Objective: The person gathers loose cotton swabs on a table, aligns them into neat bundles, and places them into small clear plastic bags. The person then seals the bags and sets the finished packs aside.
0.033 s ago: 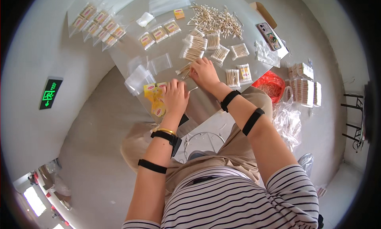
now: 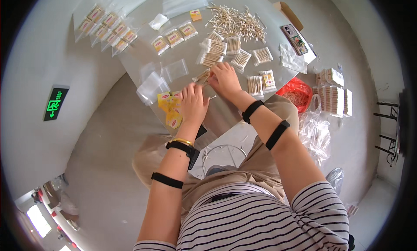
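My right hand [image 2: 224,80] is closed, with its fingertips at a small bundle of cotton swabs [image 2: 200,76] that juts out to their left. Just left and nearer, my left hand [image 2: 193,104] has its fingers curled down; what they hold, if anything, is hidden. A single cotton swab [image 2: 212,97] shows beside the left thumb, and I cannot tell whether it is held or lying there. Yellow printed cards [image 2: 167,104] lie partly under the left hand. Beyond my hands are clear packs of swabs [image 2: 213,53] and a loose swab heap [image 2: 236,24].
On the grey table [image 2: 173,62] lie empty clear bags [image 2: 153,86], packs with yellow cards [image 2: 174,37], more packs [image 2: 255,86] at right and a phone [image 2: 294,39]. Off the right edge are a red bag [image 2: 297,93] of swabs and stacked packs [image 2: 332,101].
My left hand has shifted very slightly away from me. The right hand stays almost in place by the swab bundle.
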`<state>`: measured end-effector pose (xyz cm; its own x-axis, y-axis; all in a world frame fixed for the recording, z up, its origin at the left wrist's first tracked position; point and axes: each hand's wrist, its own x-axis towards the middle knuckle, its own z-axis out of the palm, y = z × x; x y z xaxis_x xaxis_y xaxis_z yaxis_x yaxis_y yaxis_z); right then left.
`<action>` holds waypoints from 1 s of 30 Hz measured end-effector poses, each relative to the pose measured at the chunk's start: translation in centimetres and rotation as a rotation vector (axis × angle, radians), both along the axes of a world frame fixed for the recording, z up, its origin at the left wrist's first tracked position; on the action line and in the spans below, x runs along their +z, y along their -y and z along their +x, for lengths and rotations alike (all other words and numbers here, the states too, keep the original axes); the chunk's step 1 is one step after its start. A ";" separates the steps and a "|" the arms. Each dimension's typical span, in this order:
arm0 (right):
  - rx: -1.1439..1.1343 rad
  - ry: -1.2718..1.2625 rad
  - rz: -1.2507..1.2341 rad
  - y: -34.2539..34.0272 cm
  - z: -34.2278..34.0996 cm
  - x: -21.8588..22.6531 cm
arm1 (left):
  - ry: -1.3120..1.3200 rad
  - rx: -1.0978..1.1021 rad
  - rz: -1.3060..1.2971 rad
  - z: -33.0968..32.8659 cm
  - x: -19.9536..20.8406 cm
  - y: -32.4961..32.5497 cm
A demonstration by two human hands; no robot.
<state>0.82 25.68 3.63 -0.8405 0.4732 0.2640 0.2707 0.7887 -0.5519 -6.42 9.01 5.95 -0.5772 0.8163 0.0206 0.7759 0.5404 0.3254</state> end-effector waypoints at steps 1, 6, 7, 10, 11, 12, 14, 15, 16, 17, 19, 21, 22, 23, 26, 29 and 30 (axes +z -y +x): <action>-0.055 -0.039 -0.029 0.0 0.2 -0.1 | -0.068 -0.037 0.017 -0.3 -0.5 -0.8; -0.194 -0.171 -0.176 2.7 3.5 -2.4 | -0.149 -0.126 -0.094 -1.3 -5.4 -3.1; -0.209 -0.172 -0.177 3.1 4.0 -2.8 | -0.147 -0.145 -0.075 -1.6 -5.6 -3.4; -0.236 -0.165 -0.155 4.0 4.7 -3.5 | -0.156 -0.222 -0.069 -2.7 -5.6 -3.1; -0.231 -0.159 -0.125 4.0 4.8 -3.7 | -0.169 -0.259 -0.092 -3.1 -5.5 -2.7; -0.225 -0.156 -0.094 4.1 4.7 -3.7 | -0.185 -0.295 -0.115 -3.4 -5.2 -2.5; -0.238 -0.148 -0.085 4.1 4.7 -3.6 | -0.193 -0.354 -0.135 -2.8 -4.7 -1.3; -0.246 -0.144 -0.082 4.3 4.7 -3.5 | -0.196 -0.384 -0.146 -2.4 -4.3 -0.5; -0.249 -0.141 -0.076 4.3 4.6 -3.4 | -0.191 -0.399 -0.149 -2.0 -4.3 0.1; -0.254 -0.138 -0.069 4.3 4.6 -3.4 | -0.186 -0.413 -0.153 -1.6 -4.2 0.7; -0.258 -0.131 -0.060 4.4 4.7 -3.5 | -0.175 -0.414 -0.145 -1.1 -4.0 1.1; -0.257 -0.126 -0.055 4.3 4.7 -3.5 | -0.167 -0.386 -0.125 -0.9 -3.9 1.1; -0.258 -0.126 -0.058 4.2 4.6 -3.6 | -0.156 -0.366 -0.088 -1.0 -3.9 0.7; -0.259 -0.126 -0.061 4.2 4.6 -3.6 | -0.144 -0.347 -0.052 -1.4 -3.9 0.0; -0.258 -0.122 -0.074 4.4 4.6 -3.6 | -0.112 -0.336 -0.047 -1.9 -4.5 -0.7; -0.269 -0.110 -0.067 4.3 4.6 -3.5 | -0.135 -0.366 -0.090 -1.4 -4.8 -0.3; -0.272 -0.107 -0.065 4.4 4.6 -3.5 | -0.153 -0.376 -0.107 -1.2 -4.7 0.0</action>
<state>5.40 21.31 0.12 -0.6498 0.6959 0.3059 0.4048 0.6574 -0.6356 -7.65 8.96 1.27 -0.2354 0.9718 -0.0135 0.9607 0.2348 0.1479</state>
